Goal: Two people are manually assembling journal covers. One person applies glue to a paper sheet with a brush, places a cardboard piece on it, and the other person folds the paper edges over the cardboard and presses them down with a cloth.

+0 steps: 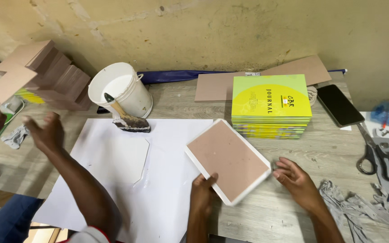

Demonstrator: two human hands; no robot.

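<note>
The fingers (208, 181) of the left hand (202, 194) curl over the near edge of a flat board (227, 160), pinching it with the thumb side up on its pinkish-brown face. The fingers (281, 170) of the right hand (296, 181) are spread loosely and touch the board's right corner without closing on it. The board lies tilted on the wooden table (275, 211), its left part over a large white sheet (167, 180), just in front of a stack of yellow-green booklets (271, 105).

It looks thin, stiff and light, with a white border wrapped around its edges; that border may be freshly glued, since a white bucket (120, 87) and a brush (127, 118) stand near, so the edges could be tacky and smear. I judge it best held by two opposite edges, flat, with pressure kept off the face and corners.

At the left, another person's hands (46, 132) hover near a stack of brown boards (46, 74). To the right lie a dark phone (340, 105), scissors (377, 155) and a grey rag (361, 209). Loose brown cardboard (257, 78) rests against the wall behind the booklets.
</note>
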